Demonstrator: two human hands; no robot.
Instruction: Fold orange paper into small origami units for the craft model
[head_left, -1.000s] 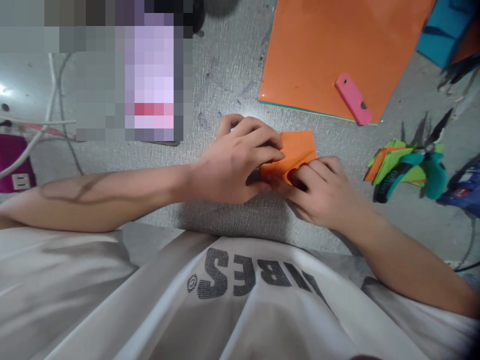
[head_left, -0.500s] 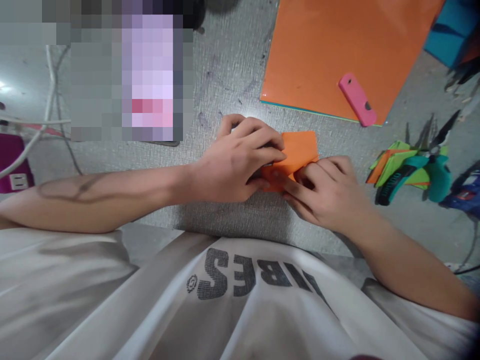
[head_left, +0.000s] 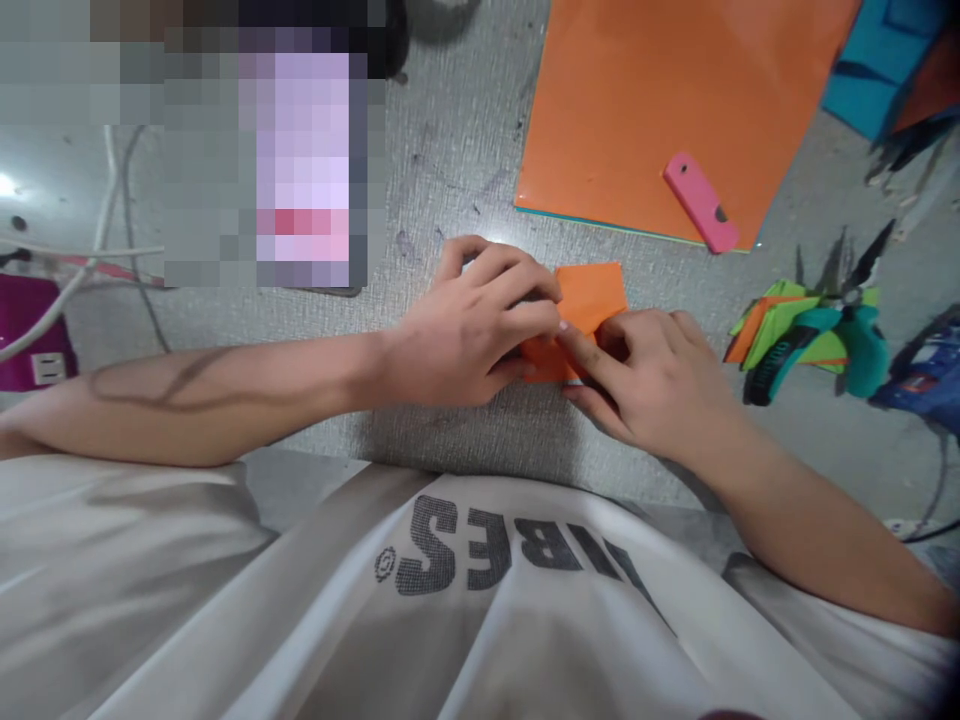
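A small folded piece of orange paper [head_left: 590,290] lies on the grey textured table in front of me. My left hand [head_left: 476,325] holds its left side, fingers curled over the top and thumb at the lower edge. From the right, my right hand [head_left: 660,380] grips the lower right part, with the index finger stretched across a fold and the thumb at the near edge. Both hands cover part of the paper, so the whole shape of the fold is hidden.
Large orange sheets [head_left: 637,110] lie at the back, with a pink folding cutter [head_left: 699,200] on top. To the right, teal-handled pliers [head_left: 862,345] rest on small green and orange papers [head_left: 765,335]. A pixelated screen [head_left: 311,140], white cable [head_left: 105,210] and purple socket block [head_left: 30,325] are at left.
My right index finger has slid up and left over the fold, its tip now near the left hand's fingers. The left hand stays on the paper. The view has shifted slightly.
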